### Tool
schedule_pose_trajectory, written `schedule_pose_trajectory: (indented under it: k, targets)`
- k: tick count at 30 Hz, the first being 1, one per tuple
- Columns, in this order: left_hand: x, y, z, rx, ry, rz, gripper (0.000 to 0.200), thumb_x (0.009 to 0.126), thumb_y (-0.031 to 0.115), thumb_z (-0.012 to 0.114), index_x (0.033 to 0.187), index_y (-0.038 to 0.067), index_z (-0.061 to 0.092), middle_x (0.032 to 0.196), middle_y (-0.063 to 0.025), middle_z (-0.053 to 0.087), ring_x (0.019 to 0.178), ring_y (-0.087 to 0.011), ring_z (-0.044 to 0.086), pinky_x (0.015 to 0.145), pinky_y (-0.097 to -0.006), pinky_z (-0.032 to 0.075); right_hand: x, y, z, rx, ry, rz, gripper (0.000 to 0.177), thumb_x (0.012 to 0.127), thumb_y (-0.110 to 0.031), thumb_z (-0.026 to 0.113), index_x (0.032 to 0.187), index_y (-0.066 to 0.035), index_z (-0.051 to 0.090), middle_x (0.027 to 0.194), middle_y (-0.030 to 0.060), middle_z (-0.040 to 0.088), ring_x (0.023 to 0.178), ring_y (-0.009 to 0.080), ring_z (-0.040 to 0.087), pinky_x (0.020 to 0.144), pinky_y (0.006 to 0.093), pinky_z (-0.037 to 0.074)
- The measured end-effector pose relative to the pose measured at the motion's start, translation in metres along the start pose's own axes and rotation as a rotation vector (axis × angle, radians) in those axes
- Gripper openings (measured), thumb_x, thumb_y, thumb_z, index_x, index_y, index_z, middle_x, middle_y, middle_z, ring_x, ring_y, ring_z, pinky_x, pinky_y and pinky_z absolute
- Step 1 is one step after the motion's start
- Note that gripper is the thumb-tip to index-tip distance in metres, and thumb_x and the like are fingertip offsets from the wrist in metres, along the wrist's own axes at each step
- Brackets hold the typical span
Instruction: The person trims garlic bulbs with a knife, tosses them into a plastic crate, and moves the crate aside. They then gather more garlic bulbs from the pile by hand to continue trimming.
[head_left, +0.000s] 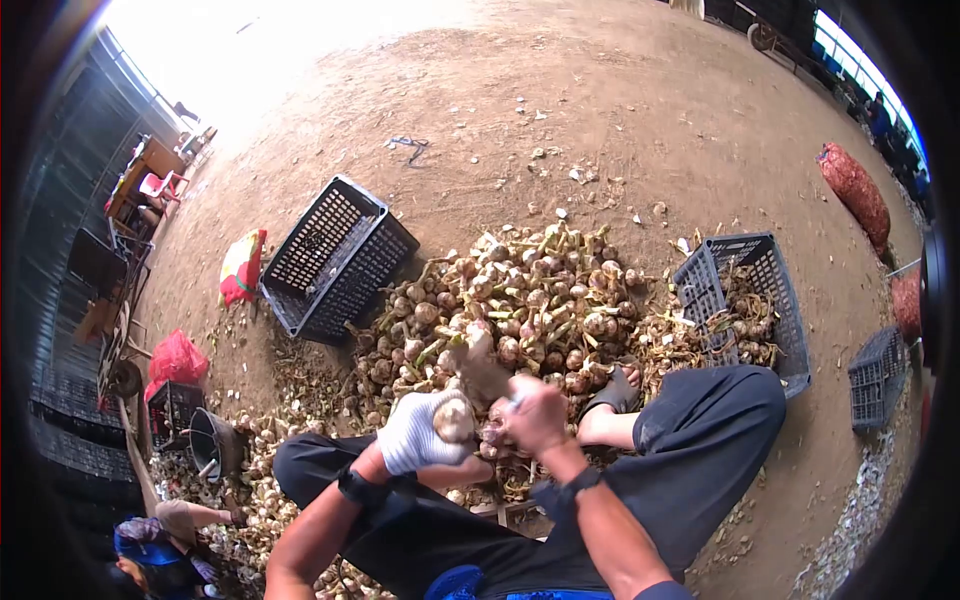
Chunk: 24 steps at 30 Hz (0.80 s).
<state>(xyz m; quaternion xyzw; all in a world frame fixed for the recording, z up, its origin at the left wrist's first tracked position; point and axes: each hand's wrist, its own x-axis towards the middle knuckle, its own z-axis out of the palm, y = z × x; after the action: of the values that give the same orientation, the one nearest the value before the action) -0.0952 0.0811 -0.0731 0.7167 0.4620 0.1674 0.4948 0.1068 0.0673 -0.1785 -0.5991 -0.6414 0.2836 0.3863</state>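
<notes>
My left hand (pixel 418 435), in a white knitted glove, is closed around a garlic bulb (pixel 454 420) in front of my lap. Close beside it, my bare right hand (pixel 538 415) is wrapped round the handle of a knife (pixel 482 374). The broad blade points up and to the left and is smeared by motion. Just beyond both hands spreads a large heap of garlic (pixel 515 290), many bulbs with stems and dirt on them. Under my hands, more bulbs lie between my legs, partly hidden.
A black plastic crate (pixel 390 250) lies tilted left of the heap. Another crate (pixel 790 320) on the right holds stems and scraps. At left stand a dark bucket (pixel 215 440) and a red bag (pixel 176 360). Another person (pixel 150 545) sits at lower left. A full red sack (pixel 856 195) lies far right.
</notes>
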Motion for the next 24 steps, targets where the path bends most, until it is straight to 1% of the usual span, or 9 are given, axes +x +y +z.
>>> schedule_pose_trajectory:
  k: [2,5,6,9,11,15,19,22,24]
  targets:
    - [0.000,0.004,0.004,0.090,0.078,0.026,0.036,0.069,0.023,0.080,0.098,0.007,0.066,0.078,-0.0080,0.068,0.069,-0.0126,0.061,0.071,-0.0312,0.054,0.009,0.037,-0.004,-0.054,0.109,0.193,0.015,0.079,-0.020,0.071,0.082,-0.005,0.067,0.078,0.0183,0.066,0.069,0.0368,0.065,0.059,0.0433,0.051]
    - [0.004,-0.003,0.006,-0.021,0.105,-0.075,0.035,0.072,0.025,0.083,0.097,0.006,0.066,0.076,-0.0048,0.066,0.069,-0.0111,0.058,0.070,-0.0312,0.053,0.005,0.015,-0.002,0.207,0.094,0.184,0.017,0.078,-0.015,0.074,0.087,-0.001,0.068,0.076,0.0201,0.068,0.069,0.0358,0.068,0.060,0.0410,0.051]
    - [0.009,-0.002,0.003,-0.024,0.124,-0.084,0.036,0.073,0.025,0.083,0.097,0.006,0.066,0.077,-0.0041,0.066,0.070,-0.0103,0.058,0.070,-0.0305,0.052,0.000,0.023,0.015,0.226,0.117,0.137,0.016,0.080,-0.014,0.074,0.087,-0.001,0.068,0.071,0.0166,0.066,0.062,0.0284,0.067,0.058,0.0390,0.050]
    - [0.008,-0.003,0.007,-0.299,0.140,-0.118,0.034,0.081,0.021,0.077,0.108,0.006,0.063,0.086,-0.0005,0.066,0.076,-0.0094,0.060,0.072,-0.0291,0.053,-0.017,0.017,0.040,0.590,0.006,0.362,0.014,0.087,-0.015,0.072,0.088,-0.002,0.067,0.068,0.0100,0.065,0.062,0.0187,0.066,0.059,0.0364,0.053]
    - [0.007,0.006,0.007,-0.494,0.155,-0.168,0.036,0.089,0.019,0.069,0.120,0.006,0.058,0.101,-0.0002,0.066,0.088,-0.0099,0.062,0.080,-0.0274,0.053,-0.024,-0.006,0.034,1.407,-0.281,0.719,0.015,0.092,-0.018,0.069,0.095,-0.004,0.066,0.069,0.0022,0.061,0.060,0.0130,0.060,0.063,0.0354,0.057]
    - [0.007,-0.004,0.012,-0.608,0.171,0.024,0.035,0.089,0.018,0.069,0.119,0.005,0.057,0.110,-0.0044,0.064,0.103,-0.0104,0.060,0.091,-0.0284,0.050,-0.021,-0.026,0.021,1.684,-0.416,0.731,0.019,0.095,-0.023,0.068,0.102,-0.006,0.063,0.076,-0.0004,0.057,0.062,0.0109,0.055,0.069,0.0363,0.059]
    - [0.010,0.008,0.009,-0.497,0.302,0.111,0.038,0.086,0.014,0.070,0.120,0.001,0.057,0.111,-0.0062,0.065,0.103,-0.0130,0.061,0.093,-0.0305,0.050,-0.011,-0.026,0.013,1.425,-0.231,0.642,0.010,0.094,-0.016,0.069,0.096,-0.010,0.062,0.083,-0.0006,0.059,0.075,0.0112,0.060,0.072,0.0360,0.059]
    - [0.011,0.008,0.003,0.243,0.365,0.278,0.044,0.075,0.007,0.075,0.116,0.005,0.061,0.107,-0.0131,0.065,0.099,-0.0260,0.066,0.087,-0.0341,0.053,-0.003,-0.022,0.004,1.476,-0.104,0.644,0.006,0.092,-0.007,0.070,0.090,-0.007,0.064,0.085,0.0010,0.062,0.076,0.0109,0.061,0.066,0.0358,0.060]
    - [0.011,0.002,0.010,0.252,0.396,0.221,0.040,0.073,0.002,0.074,0.111,0.005,0.063,0.105,-0.0126,0.065,0.095,-0.0277,0.067,0.083,-0.0338,0.053,0.000,-0.023,0.003,1.316,-0.085,0.535,0.008,0.092,-0.008,0.070,0.087,-0.007,0.064,0.082,0.0006,0.063,0.073,0.0100,0.061,0.064,0.0330,0.058]
